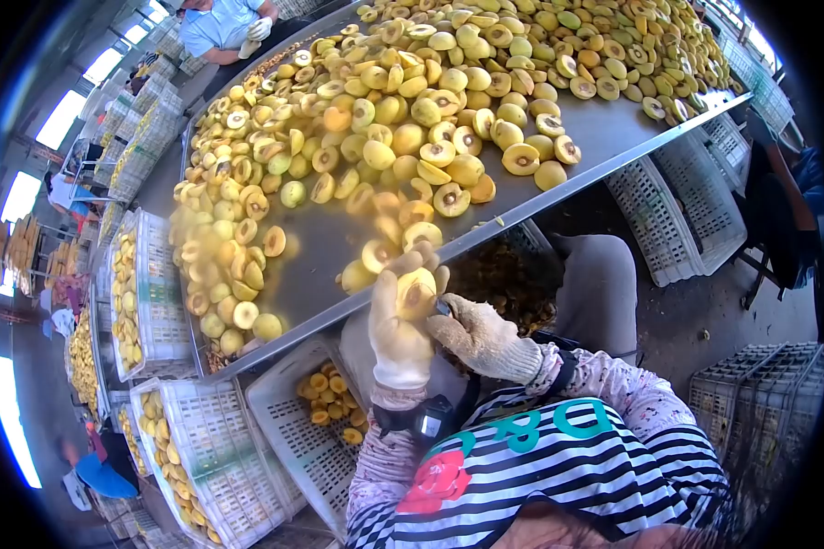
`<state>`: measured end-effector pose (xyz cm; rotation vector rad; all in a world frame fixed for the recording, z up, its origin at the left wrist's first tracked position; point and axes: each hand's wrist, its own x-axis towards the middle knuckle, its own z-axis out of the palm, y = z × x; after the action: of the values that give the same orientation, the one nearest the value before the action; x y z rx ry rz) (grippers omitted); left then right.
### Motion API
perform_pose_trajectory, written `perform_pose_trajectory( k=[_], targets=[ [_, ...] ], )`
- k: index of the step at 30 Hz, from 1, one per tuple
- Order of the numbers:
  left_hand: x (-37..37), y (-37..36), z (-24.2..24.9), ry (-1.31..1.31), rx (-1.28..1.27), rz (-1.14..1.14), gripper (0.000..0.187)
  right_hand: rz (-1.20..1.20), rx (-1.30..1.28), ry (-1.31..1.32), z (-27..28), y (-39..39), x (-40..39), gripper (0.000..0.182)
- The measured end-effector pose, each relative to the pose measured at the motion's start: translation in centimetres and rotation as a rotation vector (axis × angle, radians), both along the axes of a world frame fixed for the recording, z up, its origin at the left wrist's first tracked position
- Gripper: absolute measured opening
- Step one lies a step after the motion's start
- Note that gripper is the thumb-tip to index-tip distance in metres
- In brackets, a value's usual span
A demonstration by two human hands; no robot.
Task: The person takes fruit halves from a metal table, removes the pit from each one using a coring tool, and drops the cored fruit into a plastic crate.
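In a pale glove, my left hand (401,325) is closed around a halved yellow peach (417,291), its cut face with the brownish centre turned up. Close beside it my right hand (485,340), in a knitted glove, pinches a small dark tool (443,307) at the fruit's edge. Most of the tool is hidden by the fingers. Both hands are just off the near rim of a metal table (330,236). Halved yellow peaches (430,110) lie heaped across that table, some with stones showing.
Below the rim, a white crate (288,389) holds some peach halves, and a container of dark scraps (504,284) sits by my knees. Fuller crates (224,457) stand at the left. More crates (673,215) are on the right. A co-worker (229,32) is across the table.
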<state>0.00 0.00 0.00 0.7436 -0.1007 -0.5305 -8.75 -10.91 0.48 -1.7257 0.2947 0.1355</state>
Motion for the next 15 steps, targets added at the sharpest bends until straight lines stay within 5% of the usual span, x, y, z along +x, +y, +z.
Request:
perform_pose_trajectory(
  k=[6, 13, 15],
  targets=[
    [-1.2, -0.6, 0.4, -0.004, 0.253, 0.180, 0.044, 0.025, -0.091, 0.064, -1.3, 0.8, 0.4, 0.045],
    [-1.1, -0.7, 0.5, -0.092, 0.317, 0.163, 0.050, 0.174, 0.130, -0.151, -3.1, -0.5, 0.9, 0.046],
    [-0.8, -0.7, 0.3, -0.120, 0.282, 0.128, 0.050, 0.198, 0.253, 0.063, -2.1, -1.0, 0.9, 0.046]
  ],
)
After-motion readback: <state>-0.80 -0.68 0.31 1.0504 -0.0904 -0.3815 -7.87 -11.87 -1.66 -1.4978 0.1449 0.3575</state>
